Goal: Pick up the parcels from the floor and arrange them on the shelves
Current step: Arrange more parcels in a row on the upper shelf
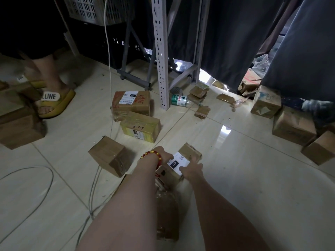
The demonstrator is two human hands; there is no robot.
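A small cardboard parcel (190,153) with a white label reading 220 sits on the tiled floor in front of me. My left hand (163,154), with a red bead bracelet on the wrist, grips its left side. My right hand (192,172) grips its near right edge. Other parcels lie around: a plain brown box (108,154) to the left, a yellow-taped box (141,126) and a labelled box (131,104) beyond it. Another taped parcel (166,214) lies under my arms. The grey shelf upright (160,51) rises behind them.
Another person's feet in yellow sandals (54,104) stand at the left beside stacked boxes (20,127). Several boxes (293,125) line the right side under dark curtains (235,42). A plastic bottle (181,100) lies by the upright. Cables (94,187) trail across the floor.
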